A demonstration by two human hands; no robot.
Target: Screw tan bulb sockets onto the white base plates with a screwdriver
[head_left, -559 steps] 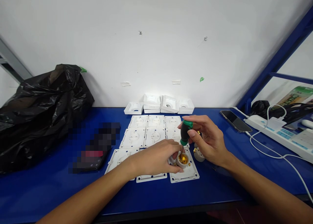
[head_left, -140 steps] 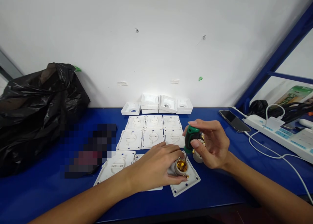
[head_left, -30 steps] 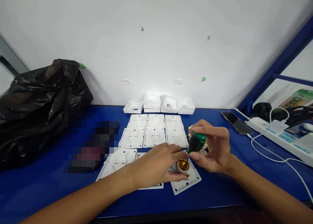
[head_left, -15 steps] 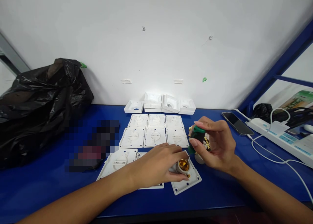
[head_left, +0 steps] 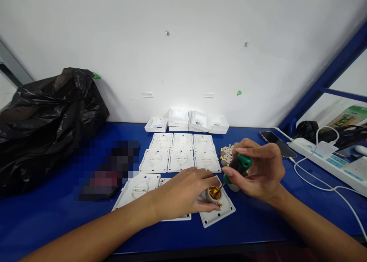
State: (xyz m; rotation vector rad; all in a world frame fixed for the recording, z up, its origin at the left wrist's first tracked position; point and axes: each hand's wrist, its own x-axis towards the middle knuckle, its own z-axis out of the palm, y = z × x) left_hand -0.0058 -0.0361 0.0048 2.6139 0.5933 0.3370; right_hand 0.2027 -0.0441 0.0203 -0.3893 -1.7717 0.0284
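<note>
My left hand (head_left: 195,191) is closed around a lamp socket (head_left: 214,194) with a brass-coloured threaded inside, holding it on a square white plate (head_left: 216,216). My right hand (head_left: 258,168) grips the green and black handle of a screwdriver (head_left: 240,166). Its shaft slants down to the left into the socket's open top; where the tip sits is hard to make out. A small brass piece lies by my left fingertips. Behind the screwdriver, partly hidden by my right hand, several more sockets (head_left: 227,155) with brass tabs stand grouped.
Rows of white plates (head_left: 180,160) lie beyond my hands, with white box covers (head_left: 179,118) stacked against the wall. A black plastic bag (head_left: 54,120) and a blurred dark object (head_left: 111,174) are left. A phone (head_left: 276,143), a power strip (head_left: 329,159) and white cables lie right.
My right hand has shifted slightly right, and the screwdriver handle now leans further right, its shaft still in the socket. More of the grouped sockets shows. My left hand keeps its hold.
</note>
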